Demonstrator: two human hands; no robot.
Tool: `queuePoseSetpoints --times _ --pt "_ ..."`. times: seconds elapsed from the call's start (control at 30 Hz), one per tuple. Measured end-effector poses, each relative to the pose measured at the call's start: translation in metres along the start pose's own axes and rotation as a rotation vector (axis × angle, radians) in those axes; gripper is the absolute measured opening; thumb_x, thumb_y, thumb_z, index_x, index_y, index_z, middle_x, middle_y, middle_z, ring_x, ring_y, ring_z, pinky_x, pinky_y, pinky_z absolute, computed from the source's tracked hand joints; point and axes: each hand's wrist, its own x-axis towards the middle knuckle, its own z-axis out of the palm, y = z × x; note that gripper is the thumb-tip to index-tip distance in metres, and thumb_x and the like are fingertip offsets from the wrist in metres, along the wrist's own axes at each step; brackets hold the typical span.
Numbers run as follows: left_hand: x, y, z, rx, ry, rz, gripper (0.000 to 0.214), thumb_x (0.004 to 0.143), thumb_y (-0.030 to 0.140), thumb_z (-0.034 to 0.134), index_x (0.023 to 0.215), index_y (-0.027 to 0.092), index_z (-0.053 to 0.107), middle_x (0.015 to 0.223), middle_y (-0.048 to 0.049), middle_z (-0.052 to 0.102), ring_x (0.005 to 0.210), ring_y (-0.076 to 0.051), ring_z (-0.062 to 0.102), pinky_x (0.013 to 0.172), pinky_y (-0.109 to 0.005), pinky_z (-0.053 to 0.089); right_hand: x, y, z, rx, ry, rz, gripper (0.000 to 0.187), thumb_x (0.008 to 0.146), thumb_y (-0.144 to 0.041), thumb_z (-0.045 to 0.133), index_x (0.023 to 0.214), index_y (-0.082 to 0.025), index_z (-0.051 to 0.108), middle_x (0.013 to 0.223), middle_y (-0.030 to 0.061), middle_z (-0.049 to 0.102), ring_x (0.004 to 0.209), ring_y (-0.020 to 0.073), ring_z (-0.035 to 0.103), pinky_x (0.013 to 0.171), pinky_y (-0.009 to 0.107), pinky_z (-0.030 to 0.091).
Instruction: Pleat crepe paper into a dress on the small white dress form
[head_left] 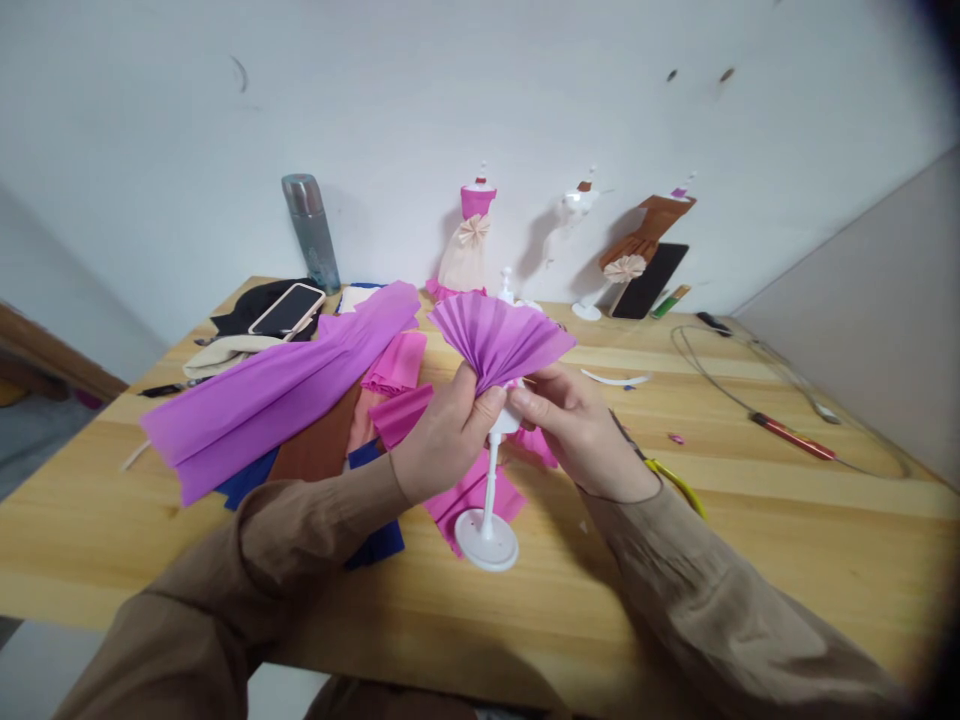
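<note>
Fan [499, 340], purple and pleated, is pinched at its gathered end by my left hand [442, 438] and right hand [581, 430] atop the stand [487, 545], mid-fitting I judge, which calls for a steady squeeze.

Looks like a home craft corner: pale wooden counter [750, 520] against a plain white wall [450, 90], strewn with crepe paper sheets [277, 395]; small mannequins in paper gowns [469, 245] lined up at the back; a phone [287, 309] and a metal flask [311, 232] beside them; pleated purple paper [499, 340] held at a white doll stand [487, 520].
</note>
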Motion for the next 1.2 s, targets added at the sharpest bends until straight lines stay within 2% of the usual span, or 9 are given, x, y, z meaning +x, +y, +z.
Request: queuePoseSetpoints --times 0.2,0.4,0.53,0.67,0.73,0.87,0.97,1.07,1.2 --pt "-0.002 0.000 0.003 0.045 -0.034 0.040 0.022 0.098 0.031 0.039 0.078 0.026 0.032 0.068 0.0020 0.047 0.065 -0.018 0.052 0.063 -0.034 0.043 -0.001 -0.003 0.003 -0.115 0.072 -0.024 0.033 0.075 -0.050 0.076 0.081 -0.021 0.062 0.067 -0.0007 0.054 0.064 0.0164 0.053 0.054 0.028 0.042" --pt "-0.001 0.003 0.001 0.075 -0.056 0.060 0.021 0.096 0.028 0.040 0.077 0.025 0.032 0.064 0.0029 0.046 0.061 -0.016 0.051 0.058 -0.032 0.038 0.000 -0.002 0.003 -0.121 0.079 -0.024 0.034 0.075 -0.051 0.075 0.080 -0.020 0.061 0.071 0.0004 0.059 0.064 0.0160 0.055 0.053 0.028 0.042" --pt "0.000 0.004 -0.001 0.101 -0.094 0.075 0.022 0.096 0.031 0.039 0.077 0.026 0.030 0.066 0.0030 0.045 0.063 -0.016 0.051 0.060 -0.032 0.040 0.001 0.000 0.002 -0.128 0.083 -0.042 0.035 0.077 -0.053 0.074 0.083 -0.020 0.063 0.076 0.0015 0.066 0.066 0.0161 0.059 0.059 0.029 0.048" --pt "0.000 0.005 -0.003 0.065 -0.111 0.076 0.024 0.097 0.036 0.038 0.077 0.026 0.029 0.066 0.0027 0.046 0.065 -0.017 0.053 0.061 -0.032 0.041 0.002 0.003 0.000 -0.226 0.092 -0.133 0.036 0.078 -0.054 0.074 0.086 -0.020 0.067 0.087 0.0049 0.073 0.077 0.0190 0.065 0.072 0.033 0.053" --pt "0.000 0.006 -0.003 0.062 -0.096 0.078 0.024 0.098 0.036 0.035 0.077 0.026 0.030 0.066 0.0028 0.043 0.064 -0.017 0.052 0.062 -0.032 0.041 0.002 0.004 0.000 -0.265 0.092 -0.167 0.035 0.078 -0.055 0.073 0.086 -0.020 0.068 0.085 0.0052 0.073 0.077 0.0198 0.065 0.074 0.034 0.053" --pt "-0.002 0.010 -0.002 0.120 -0.049 0.086 0.024 0.097 0.033 0.037 0.076 0.026 0.030 0.064 0.0033 0.038 0.062 -0.017 0.048 0.061 -0.032 0.037 0.003 0.005 -0.001 -0.325 0.108 -0.216 0.033 0.079 -0.052 0.073 0.084 -0.020 0.069 0.077 0.0038 0.071 0.071 0.0186 0.062 0.068 0.033 0.052" --pt "-0.003 0.011 -0.002 0.141 -0.015 0.070 0.025 0.098 0.031 0.037 0.074 0.025 0.033 0.063 0.0033 0.039 0.061 -0.016 0.046 0.062 -0.032 0.035 0.003 0.004 -0.001 -0.373 0.117 -0.199 0.031 0.079 -0.050 0.073 0.080 -0.019 0.068 0.071 0.0024 0.067 0.064 0.0164 0.058 0.061 0.031 0.050" --pt "-0.002 0.011 -0.004 0.082 -0.011 0.050 0.030 0.099 0.029 0.036 0.070 0.025 0.034 0.062 0.0038 0.038 0.060 -0.015 0.045 0.063 -0.032 0.035 0.003 0.004 -0.002 -0.399 0.125 -0.156 0.032 0.078 -0.051 0.074 0.076 -0.019 0.067 0.064 0.0005 0.061 0.057 0.0145 0.053 0.053 0.028 0.045" --pt "0.003 0.009 -0.005 -0.009 -0.009 -0.044 0.036 0.098 0.024 0.038 0.063 0.024 0.031 0.059 0.0044 0.037 0.059 -0.014 0.042 0.060 -0.031 0.032 0.002 0.004 -0.002 -0.401 0.115 -0.136 0.032 0.078 -0.050 0.073 0.074 -0.019 0.066 0.061 -0.0004 0.058 0.056 0.0137 0.051 0.051 0.026 0.044"
